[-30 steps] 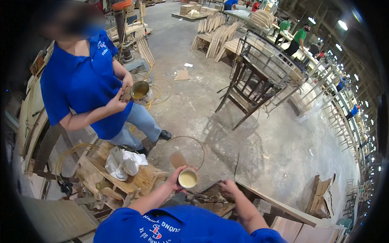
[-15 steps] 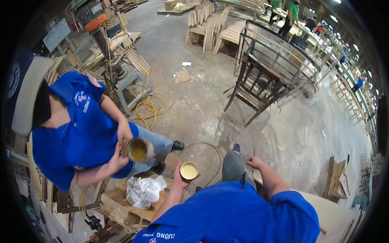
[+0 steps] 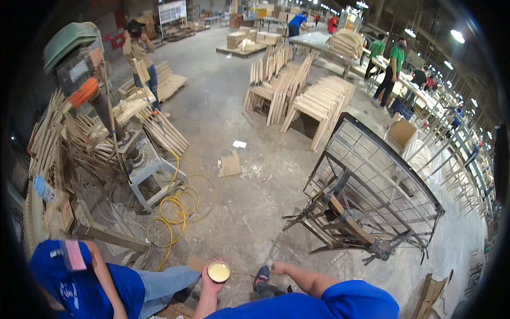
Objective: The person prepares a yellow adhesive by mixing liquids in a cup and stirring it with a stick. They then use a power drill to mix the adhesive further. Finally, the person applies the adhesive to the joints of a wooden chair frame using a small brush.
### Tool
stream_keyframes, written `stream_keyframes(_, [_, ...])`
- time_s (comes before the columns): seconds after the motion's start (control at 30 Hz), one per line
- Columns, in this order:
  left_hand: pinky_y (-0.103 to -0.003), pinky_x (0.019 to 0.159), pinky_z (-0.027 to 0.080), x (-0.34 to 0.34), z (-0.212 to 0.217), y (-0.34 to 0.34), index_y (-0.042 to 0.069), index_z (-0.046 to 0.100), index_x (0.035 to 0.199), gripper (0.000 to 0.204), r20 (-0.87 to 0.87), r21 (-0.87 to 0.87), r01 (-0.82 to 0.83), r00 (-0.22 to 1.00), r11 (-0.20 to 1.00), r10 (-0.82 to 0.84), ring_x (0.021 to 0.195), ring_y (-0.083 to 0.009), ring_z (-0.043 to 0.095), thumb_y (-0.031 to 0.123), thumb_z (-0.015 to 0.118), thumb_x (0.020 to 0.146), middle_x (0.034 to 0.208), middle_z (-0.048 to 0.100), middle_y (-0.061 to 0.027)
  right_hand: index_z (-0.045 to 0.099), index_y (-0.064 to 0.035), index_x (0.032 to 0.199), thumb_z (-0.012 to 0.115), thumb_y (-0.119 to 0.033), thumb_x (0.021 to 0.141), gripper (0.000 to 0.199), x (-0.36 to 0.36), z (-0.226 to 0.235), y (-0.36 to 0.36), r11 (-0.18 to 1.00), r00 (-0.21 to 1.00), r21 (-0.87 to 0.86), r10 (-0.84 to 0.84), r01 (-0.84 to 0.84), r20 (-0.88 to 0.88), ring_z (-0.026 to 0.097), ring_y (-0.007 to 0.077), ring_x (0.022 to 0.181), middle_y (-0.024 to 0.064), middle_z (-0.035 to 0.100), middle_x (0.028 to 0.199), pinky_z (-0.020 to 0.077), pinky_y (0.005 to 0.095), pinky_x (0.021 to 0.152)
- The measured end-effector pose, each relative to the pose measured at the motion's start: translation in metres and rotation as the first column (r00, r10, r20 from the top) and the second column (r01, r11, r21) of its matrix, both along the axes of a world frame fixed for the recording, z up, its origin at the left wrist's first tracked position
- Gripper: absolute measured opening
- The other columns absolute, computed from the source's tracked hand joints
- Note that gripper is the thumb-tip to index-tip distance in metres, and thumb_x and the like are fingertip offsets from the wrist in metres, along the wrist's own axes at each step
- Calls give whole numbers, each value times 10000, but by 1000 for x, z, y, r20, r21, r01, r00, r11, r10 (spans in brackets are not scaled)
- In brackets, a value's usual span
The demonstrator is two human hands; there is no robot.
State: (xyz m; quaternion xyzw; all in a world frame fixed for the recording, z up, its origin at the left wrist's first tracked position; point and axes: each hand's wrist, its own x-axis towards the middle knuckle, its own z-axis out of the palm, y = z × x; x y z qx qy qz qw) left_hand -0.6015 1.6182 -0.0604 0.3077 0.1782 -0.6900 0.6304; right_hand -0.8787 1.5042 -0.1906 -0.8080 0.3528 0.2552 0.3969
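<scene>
My left hand point(image 3: 212, 286) is wrapped round a cup point(image 3: 219, 271) with a dark rim and a pale yellow filling; the cup stays upright, low in the view. To the right of it, my right hand point(image 3: 278, 267) hangs over the floor near my shoe point(image 3: 262, 276). Its fingers look curled in, and no object shows in them. Close on my left is a co-worker point(image 3: 95, 284) in a blue shirt and blue cap, whose hands are out of the picture.
A metal-framed rack point(image 3: 372, 186) stands on the right. A drill-like machine point(image 3: 85, 90) on a grey stand is at left, with a coiled yellow hose point(image 3: 172, 212) beside it. Stacked wooden chair frames point(image 3: 319, 101) stand ahead. Cardboard point(image 3: 230, 164) lies on the floor.
My view has tilted up and moved on, so the floor things sit lower. The cup is still in my left hand. The co-worker's hands and the jar they held have left the view.
</scene>
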Motion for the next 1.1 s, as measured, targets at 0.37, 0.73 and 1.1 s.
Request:
stream_keyframes(0.37, [-583,882,349,37,39,-198,191,547,1092,375,77,-120,8,997,993,1,1129,-275,474,412,377,842,1169,542,7,639,-48,839,548,-302,736,289,192,71,-224,956,885,16,-278,293,373,612,325,784,186,633,822,479,404,718])
stream_keyframes(0.73, [-563,880,373,196,23,-459,177,568,1047,348,198,27,164,966,986,-166,1114,-266,492,387,380,843,1110,577,0,587,-1,708,520,-243,759,256,159,0,-441,585,549,-20,-749,811,371,611,253,589,155,610,653,475,371,569])
stream_keyframes(1.1, [-595,913,340,246,65,-878,178,482,1155,350,155,-232,349,935,908,-320,1155,-297,452,359,396,869,1213,502,-7,614,7,817,537,-219,780,241,92,-7,-545,157,155,17,-941,987,-300,642,215,610,123,638,669,517,354,567])
